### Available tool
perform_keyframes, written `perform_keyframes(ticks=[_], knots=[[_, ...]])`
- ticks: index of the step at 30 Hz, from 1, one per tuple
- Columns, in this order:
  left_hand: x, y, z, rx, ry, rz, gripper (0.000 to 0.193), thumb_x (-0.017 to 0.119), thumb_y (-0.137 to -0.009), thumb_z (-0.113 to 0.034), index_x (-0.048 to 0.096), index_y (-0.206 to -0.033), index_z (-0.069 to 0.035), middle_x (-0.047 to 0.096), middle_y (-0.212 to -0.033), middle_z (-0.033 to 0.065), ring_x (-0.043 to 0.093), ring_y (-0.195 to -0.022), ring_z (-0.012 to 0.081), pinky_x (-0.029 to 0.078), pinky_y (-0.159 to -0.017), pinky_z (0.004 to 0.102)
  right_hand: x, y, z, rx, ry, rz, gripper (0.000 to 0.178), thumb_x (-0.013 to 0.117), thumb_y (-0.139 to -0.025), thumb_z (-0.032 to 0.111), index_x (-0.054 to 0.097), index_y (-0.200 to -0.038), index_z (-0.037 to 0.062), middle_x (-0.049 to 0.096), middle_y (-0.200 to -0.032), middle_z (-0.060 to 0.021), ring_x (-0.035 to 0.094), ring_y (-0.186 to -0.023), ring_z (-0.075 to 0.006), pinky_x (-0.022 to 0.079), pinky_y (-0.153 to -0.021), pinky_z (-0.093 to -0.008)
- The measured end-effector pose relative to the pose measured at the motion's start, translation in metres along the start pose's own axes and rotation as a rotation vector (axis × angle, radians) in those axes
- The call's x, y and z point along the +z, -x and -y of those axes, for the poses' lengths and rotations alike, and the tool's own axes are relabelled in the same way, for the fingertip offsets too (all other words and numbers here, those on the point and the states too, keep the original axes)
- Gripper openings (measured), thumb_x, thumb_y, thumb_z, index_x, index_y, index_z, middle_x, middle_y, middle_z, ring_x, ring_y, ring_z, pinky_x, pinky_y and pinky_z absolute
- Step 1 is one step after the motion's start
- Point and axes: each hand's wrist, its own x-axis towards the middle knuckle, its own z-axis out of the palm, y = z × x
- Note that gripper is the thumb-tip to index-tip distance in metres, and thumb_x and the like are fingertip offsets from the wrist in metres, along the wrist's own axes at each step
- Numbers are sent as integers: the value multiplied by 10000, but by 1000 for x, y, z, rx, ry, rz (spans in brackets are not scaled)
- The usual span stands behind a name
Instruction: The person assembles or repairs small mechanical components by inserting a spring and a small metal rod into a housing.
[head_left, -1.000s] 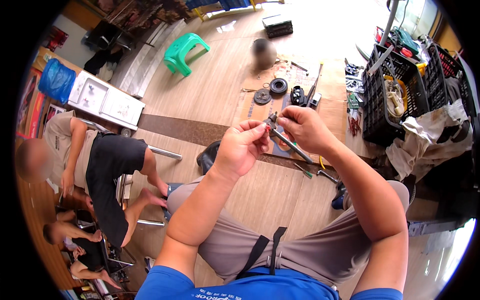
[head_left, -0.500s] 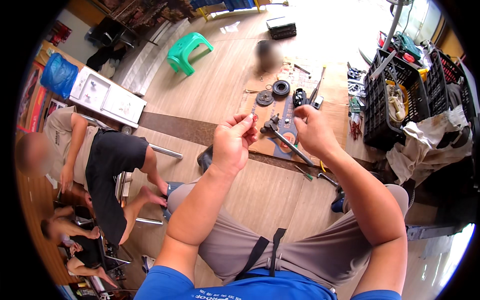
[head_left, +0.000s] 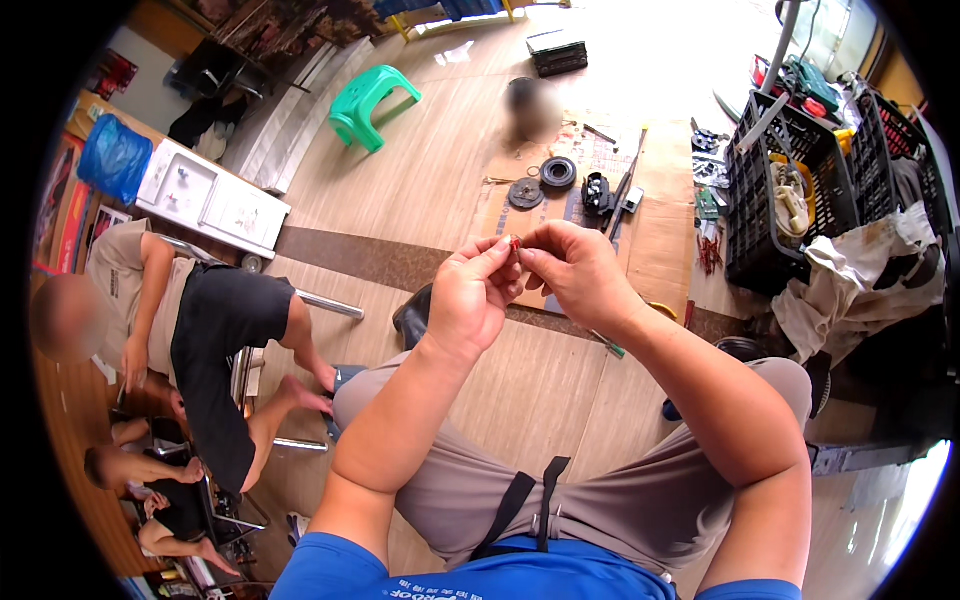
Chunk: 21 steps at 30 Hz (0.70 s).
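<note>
Bare wooden floor lay open between the person's knees and the cardboard sheet [head_left: 665, 235], whose near edge ran just beyond the hands. A small red part [head_left: 515, 243] sat above that edge, pinched between both hands. The left hand [head_left: 470, 300] and right hand [head_left: 575, 272] met fingertip to fingertip, each closed on the part, forearms raised from the lap, other fingers curled.

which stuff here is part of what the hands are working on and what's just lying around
In hand:
left hand and right hand, fingertips pinching a tiny red part

Lying about:
round black parts on cardboard sheet
green stool
black crate
white cabinet
</note>
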Motion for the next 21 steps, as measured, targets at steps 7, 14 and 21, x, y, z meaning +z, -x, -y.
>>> perform_keyframes(ticks=[7, 14, 21], knots=[[3, 3, -3, -23, -1, -25, 107, 560, -956, -107, 645, -982, -47, 672, -841, 52, 627, -726, 154, 500, -650, 276, -1, 1, 0, 45, -53, 28, 118, 610, -927, 88, 649, -939, -23, 664, -784, -52, 615, -654, -97, 497, -572, -257], [0, 2, -2, 14, -25, -35, 102, 563, -953, -93, 651, -974, -47, 663, -819, 41, 626, -717, 149, 483, -623, 272, 1, 4, 6, 153, -158, 21, 112, 581, -949, 98, 601, -955, -12, 633, -778, -45, 621, -612, -99, 476, -495, -249], [1, 1, 1, 43, -51, -88, 102, 563, -954, -90, 641, -997, -38, 650, -804, 46, 617, -690, 143, 480, -597, 269, -1, 3, 6, 199, -217, 41, 122, 580, -947, 102, 606, -949, -17, 635, -771, -60, 623, -593, -114, 498, -494, -257]])
